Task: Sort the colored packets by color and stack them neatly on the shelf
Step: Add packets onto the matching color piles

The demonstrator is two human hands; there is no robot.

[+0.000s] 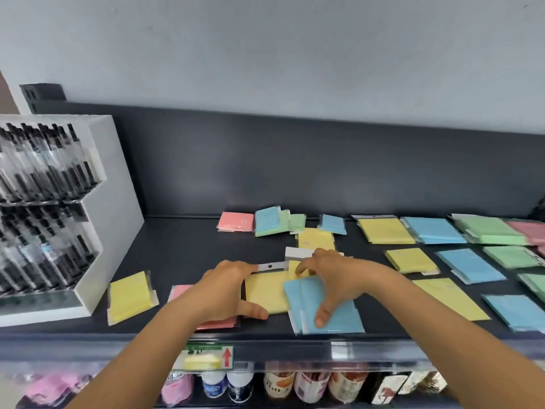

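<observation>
Colored packets lie scattered on the dark shelf (182, 249). My left hand (224, 287) grips a yellow packet (265, 293) at its left edge, thumb on its near corner. My right hand (333, 278) holds a blue packet (336, 311), thumb on its near edge, fingers curled over its far edge; the blue one overlaps the yellow one. Pink packets (218, 323) lie under my left hand. A lone yellow packet (129, 296) sits at the left. Sorted stacks stand at the right: yellow (386, 230), blue (433, 230), green (489, 230), pink (528, 231).
A white display rack of black pens (97, 202) stands at the left of the shelf. Small pink (236, 221), blue (267, 221) and green (296, 221) packets lie at the back. The shelf's front rail (295, 346) carries a price label; bottles stand on the shelf below.
</observation>
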